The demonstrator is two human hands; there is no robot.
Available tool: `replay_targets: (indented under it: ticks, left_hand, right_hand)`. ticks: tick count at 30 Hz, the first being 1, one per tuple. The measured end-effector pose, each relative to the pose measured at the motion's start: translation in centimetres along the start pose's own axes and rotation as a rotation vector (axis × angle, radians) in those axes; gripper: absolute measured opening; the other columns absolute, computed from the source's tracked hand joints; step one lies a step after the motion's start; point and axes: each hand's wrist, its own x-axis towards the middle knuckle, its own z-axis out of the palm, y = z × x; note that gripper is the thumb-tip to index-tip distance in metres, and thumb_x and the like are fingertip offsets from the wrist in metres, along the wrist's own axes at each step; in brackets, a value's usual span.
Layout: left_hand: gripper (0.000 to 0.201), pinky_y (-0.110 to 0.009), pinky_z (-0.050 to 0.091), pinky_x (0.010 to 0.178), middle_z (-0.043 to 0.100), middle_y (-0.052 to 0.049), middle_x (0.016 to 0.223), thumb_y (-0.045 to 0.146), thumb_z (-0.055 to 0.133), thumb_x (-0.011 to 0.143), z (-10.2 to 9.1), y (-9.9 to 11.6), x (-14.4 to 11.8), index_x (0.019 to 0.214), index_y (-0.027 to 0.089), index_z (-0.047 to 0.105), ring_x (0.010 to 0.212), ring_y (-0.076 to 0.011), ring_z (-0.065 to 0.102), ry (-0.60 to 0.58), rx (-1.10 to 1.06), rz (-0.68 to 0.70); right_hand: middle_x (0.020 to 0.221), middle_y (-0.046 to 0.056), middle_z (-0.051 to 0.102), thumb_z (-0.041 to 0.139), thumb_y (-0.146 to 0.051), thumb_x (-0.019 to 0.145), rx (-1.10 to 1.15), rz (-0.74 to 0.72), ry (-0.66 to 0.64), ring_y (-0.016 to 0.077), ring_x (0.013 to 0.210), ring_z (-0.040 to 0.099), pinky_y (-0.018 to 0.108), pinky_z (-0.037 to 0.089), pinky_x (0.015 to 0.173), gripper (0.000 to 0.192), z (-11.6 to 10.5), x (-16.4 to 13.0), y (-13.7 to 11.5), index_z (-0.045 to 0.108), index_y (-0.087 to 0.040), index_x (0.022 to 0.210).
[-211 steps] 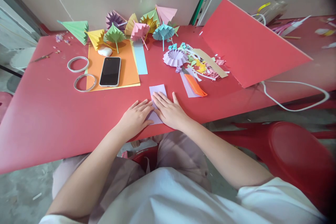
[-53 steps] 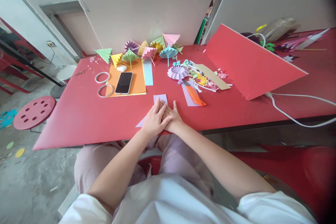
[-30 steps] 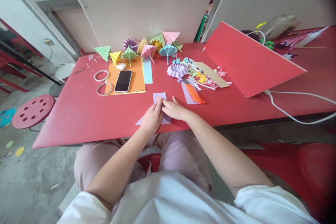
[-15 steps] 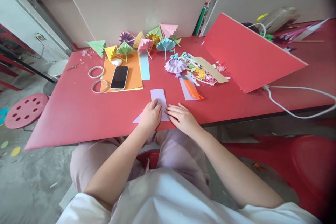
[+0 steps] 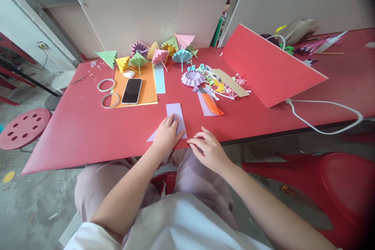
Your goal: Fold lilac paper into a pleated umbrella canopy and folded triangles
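Left hand [image 5: 166,136] is pressing flat, grip spread, on the lilac paper [image 5: 175,116] lying near the counter [image 5: 88,133] front edge. Right hand [image 5: 209,150] is hovering just beside it at the edge, fingers loosely curled, pinching nothing.

The table [image 5: 88,133] is red, and so are the tilted board [image 5: 263,70] and the stool [image 5: 22,129] with its ring of dark holes. A lilac paper [image 5: 175,115] lies near an orange sheet [image 5: 148,86] bearing a black-screened phone [image 5: 132,91]. The pleated paper umbrellas [image 5: 158,52] are green, yellow, purple, pink and teal; the cutter [image 5: 211,105] is orange, the cable [image 5: 322,119] white.
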Motion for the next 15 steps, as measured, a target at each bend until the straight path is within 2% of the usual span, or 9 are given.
replay_targets:
  ticks: [3, 6, 11, 15]
  left_hand:
    - [0.039, -0.044, 0.039, 0.1, 0.051, -0.021, 0.128, 0.034, 0.058, 0.082, -0.1, 0.0, 0.0, 0.111, 0.009, 0.054, 0.118, -0.0299, 0.049, -0.006, 0.004, 0.033]
    - [0.038, -0.044, 0.04, 0.099, 0.053, -0.019, 0.127, 0.034, 0.057, 0.082, -0.2, 0.0, 0.1, 0.112, 0.01, 0.053, 0.118, -0.0288, 0.049, 0.002, 0.005, 0.045]
    - [0.037, -0.045, 0.04, 0.099, 0.055, -0.019, 0.124, 0.034, 0.056, 0.083, -0.1, -0.1, 0.2, 0.113, 0.011, 0.053, 0.118, -0.0286, 0.05, 0.015, 0.012, 0.072]
    - [0.038, -0.043, 0.04, 0.1, 0.055, -0.02, 0.124, 0.033, 0.057, 0.082, -0.2, -0.1, 0.2, 0.112, 0.01, 0.054, 0.117, -0.0289, 0.05, 0.013, 0.022, 0.072]
  right_hand:
    - [0.073, 0.005, 0.065, 0.045, -0.021, 0.088, -0.017, 0.012, -0.02, 0.0172, 0.075, 0.056, 0.036, 0.048, 0.084, 0.024, 0.2, 0.9, 0.6, 0.069, -0.021, 0.087]
    - [0.071, 0.004, 0.065, 0.047, -0.021, 0.088, -0.074, 0.0, -0.053, 0.017, 0.072, 0.053, 0.03, 0.045, 0.071, 0.024, 0.9, 1.8, 1.3, 0.07, -0.02, 0.081]
    - [0.072, 0.004, 0.066, 0.047, -0.021, 0.089, -0.183, -0.008, -0.065, 0.0162, 0.071, 0.052, 0.029, 0.039, 0.067, 0.025, 1.4, 2.6, 2.1, 0.071, -0.02, 0.086]
    - [0.075, 0.004, 0.066, 0.047, -0.02, 0.089, -0.253, -0.03, -0.135, 0.0167, 0.074, 0.053, 0.03, 0.036, 0.069, 0.025, 1.3, 3.7, 2.5, 0.071, -0.021, 0.088]
